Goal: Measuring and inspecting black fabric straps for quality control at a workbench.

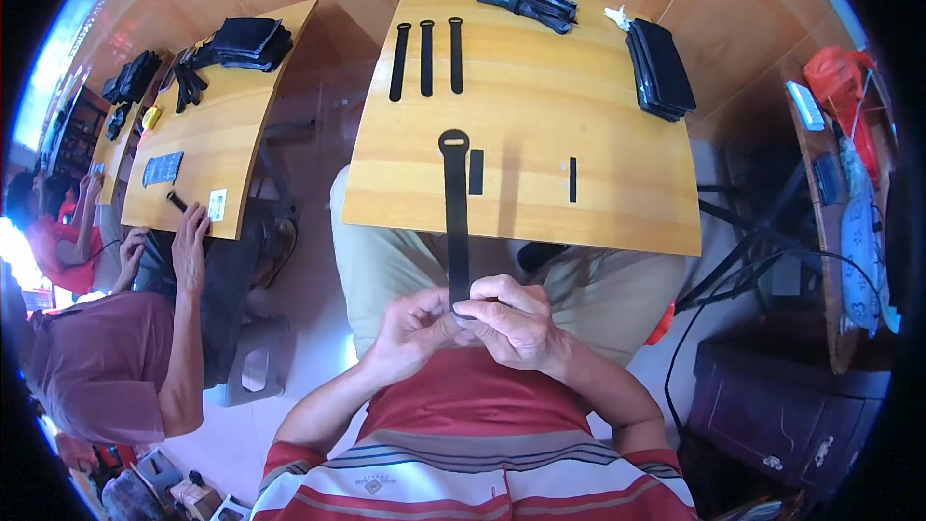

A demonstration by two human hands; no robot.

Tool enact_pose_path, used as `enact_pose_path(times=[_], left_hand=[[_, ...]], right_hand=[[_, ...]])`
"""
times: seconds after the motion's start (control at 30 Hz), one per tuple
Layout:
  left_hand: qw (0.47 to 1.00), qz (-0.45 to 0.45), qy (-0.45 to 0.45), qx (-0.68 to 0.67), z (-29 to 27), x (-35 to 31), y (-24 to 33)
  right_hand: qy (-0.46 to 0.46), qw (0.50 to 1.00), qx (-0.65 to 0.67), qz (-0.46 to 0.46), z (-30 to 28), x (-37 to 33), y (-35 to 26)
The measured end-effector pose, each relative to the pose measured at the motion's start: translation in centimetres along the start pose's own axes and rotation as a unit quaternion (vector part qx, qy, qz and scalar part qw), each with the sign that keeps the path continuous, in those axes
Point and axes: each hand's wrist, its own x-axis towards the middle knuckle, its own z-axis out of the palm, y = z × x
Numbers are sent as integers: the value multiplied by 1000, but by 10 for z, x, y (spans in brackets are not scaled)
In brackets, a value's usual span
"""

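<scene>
We pinch the near end of a long black strap (pixel 454 212) between both hands, the left hand (pixel 410 328) and the right hand (pixel 511 318) closed on it over our lap, while its looped far end lies on the desk (pixel 617 203). On that desk we count three more straps (pixel 425 58) side by side at the far left, two short black strips (pixel 476 172) near the middle, a stack of black pouches (pixel 661 68) at the far right and a black bundle (pixel 526 0) at the far edge. On the next desk (pixel 231 135), a person's hand (pixel 191 241) rests by a small white label (pixel 217 204) at the near edge.
</scene>
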Motion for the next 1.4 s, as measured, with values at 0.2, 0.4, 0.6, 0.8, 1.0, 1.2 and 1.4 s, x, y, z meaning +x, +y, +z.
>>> enact_pose_path(times=[0.2,0.4,0.6,0.8,1.0,1.2,1.4], left_hand=[[988,-46,-60,133,6,-15,19],[970,-114,-84,199,-36,-48,7],[991,-109,-3,80,-56,-57,-14],[993,-103,1,61,-55,-52,-18],[995,-82,15,50,-58,-51,-20],[995,-88,21,35,-60,-47,-24],[995,-91,9,42,-60,-38,-21]], right_hand=[[156,976,-111,100,-77,42,22],[522,844,64,105,-271,146,54],[334,938,-66,62,-215,154,72],[171,953,-230,94,-119,127,144],[14,964,-263,36,-65,93,191],[-67,949,-303,55,-60,98,192],[-98,944,-311,55,-58,107,201]])
